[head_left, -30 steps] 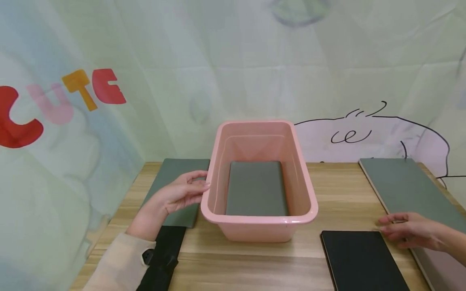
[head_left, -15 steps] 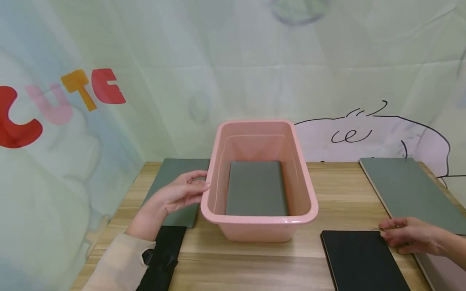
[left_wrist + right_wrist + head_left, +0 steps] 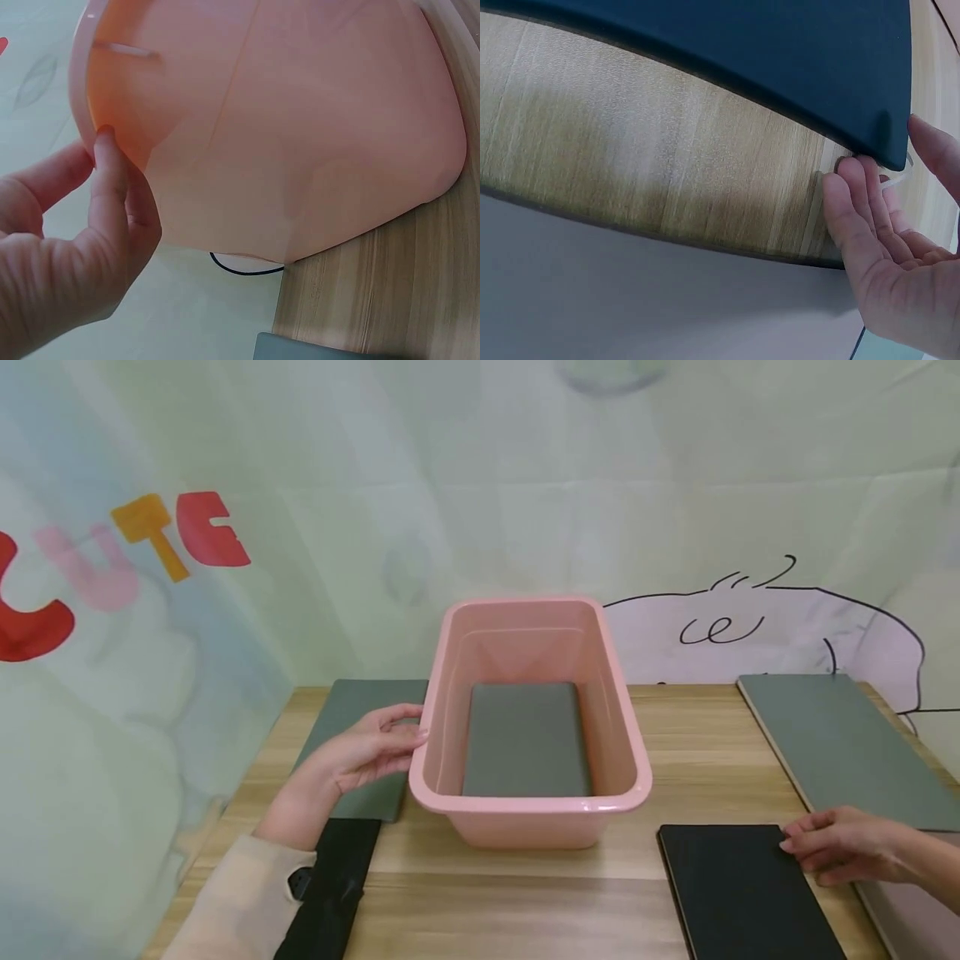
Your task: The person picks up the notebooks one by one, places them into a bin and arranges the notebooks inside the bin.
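Note:
My left hand [image 3: 371, 747] pinches the left rim of a pink plastic basin [image 3: 525, 827], thumb and fingers on either side of the rim in the left wrist view. A flat grey-green slab, perhaps a notebook [image 3: 528, 739], lies on the basin's floor. At front right lies a flat black notebook [image 3: 742, 893]. My right hand [image 3: 855, 847] is at its far right corner. In the right wrist view, thumb and fingertips meet two edges of the notebook's corner [image 3: 855, 97], and a thin pale loop [image 3: 898, 178] shows beside them.
Left of the basin lies another grey-green flat piece [image 3: 352, 710], partly behind my hand, with a black item [image 3: 337, 877] before it. A long grey-green flat piece [image 3: 840, 743] lies along the right, beyond a pinkish surface. The patterned cloth [image 3: 480, 527] hangs behind the table.
My right hand has shifted slightly down and left, its fingertips now against the black notebook's corner. My left hand has stayed on the basin rim. The head view has tilted slightly.

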Tool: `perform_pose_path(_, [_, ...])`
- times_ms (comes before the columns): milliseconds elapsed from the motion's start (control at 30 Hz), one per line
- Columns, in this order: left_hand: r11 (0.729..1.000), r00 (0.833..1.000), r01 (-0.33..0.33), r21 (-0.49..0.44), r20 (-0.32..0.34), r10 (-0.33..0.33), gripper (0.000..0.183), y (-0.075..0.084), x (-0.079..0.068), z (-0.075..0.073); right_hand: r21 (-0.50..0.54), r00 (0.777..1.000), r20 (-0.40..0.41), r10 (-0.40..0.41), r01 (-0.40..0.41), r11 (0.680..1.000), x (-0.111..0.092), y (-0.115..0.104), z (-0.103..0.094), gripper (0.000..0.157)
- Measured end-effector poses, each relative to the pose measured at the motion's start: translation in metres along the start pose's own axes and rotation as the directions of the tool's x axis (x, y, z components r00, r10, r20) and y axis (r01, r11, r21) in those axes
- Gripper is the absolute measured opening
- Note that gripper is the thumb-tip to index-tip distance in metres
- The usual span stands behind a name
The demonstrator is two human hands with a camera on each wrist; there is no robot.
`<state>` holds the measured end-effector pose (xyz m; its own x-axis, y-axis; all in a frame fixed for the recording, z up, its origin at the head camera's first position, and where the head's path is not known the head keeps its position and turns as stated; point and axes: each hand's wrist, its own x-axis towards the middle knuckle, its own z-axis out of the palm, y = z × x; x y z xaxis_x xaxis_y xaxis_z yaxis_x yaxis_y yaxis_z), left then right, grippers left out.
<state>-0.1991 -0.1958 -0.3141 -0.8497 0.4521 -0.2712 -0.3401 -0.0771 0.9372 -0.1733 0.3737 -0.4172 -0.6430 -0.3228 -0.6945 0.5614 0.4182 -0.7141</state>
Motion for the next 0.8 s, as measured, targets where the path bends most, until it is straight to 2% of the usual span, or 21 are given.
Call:
perform_pose_path(100, [1.0, 1.0, -0.003, -0.006, 0.003, 0.003, 0.056, 0.0, -0.001, -0.001, 0.021, 0.999, 0.05, -0.002, 0.001, 1.0, -0.001, -0.001, 0.003, 0.002])
perform_pose_path(233, [1.0, 1.0, -0.003, -0.021, 0.006, 0.003, 0.057, 0.0, -0.001, 0.0, 0.013, 0.998, 0.067, 0.013, -0.014, 1.0, -0.003, -0.003, 0.008, 0.008])
perform_pose_path(433, [1.0, 1.0, -0.005, -0.02, 0.013, 0.005, 0.056, 0.001, -0.002, 0.0, -0.157, 1.0, -0.011, 0.024, -0.025, 0.987, -0.007, -0.006, 0.019, 0.019])
perform_pose_path(567, [1.0, 1.0, -0.005, -0.009, 0.014, 0.005, 0.056, 0.0, -0.001, 0.0, -0.218, 1.0, -0.016, 0.024, -0.027, 0.976, -0.006, -0.008, 0.025, 0.026])
perform_pose_path(667, [1.0, 1.0, -0.006, -0.002, 0.014, 0.006, 0.055, 0.0, -0.001, 0.001, -0.263, 0.998, -0.055, 0.026, -0.039, 0.964, -0.005, -0.01, 0.03, 0.034])
perform_pose_path(800, [1.0, 1.0, -0.007, 0.008, 0.007, 0.007, 0.055, 0.001, -0.002, 0.001, -0.332, 0.986, -0.169, 0.006, -0.062, 0.941, -0.003, -0.013, 0.037, 0.047])
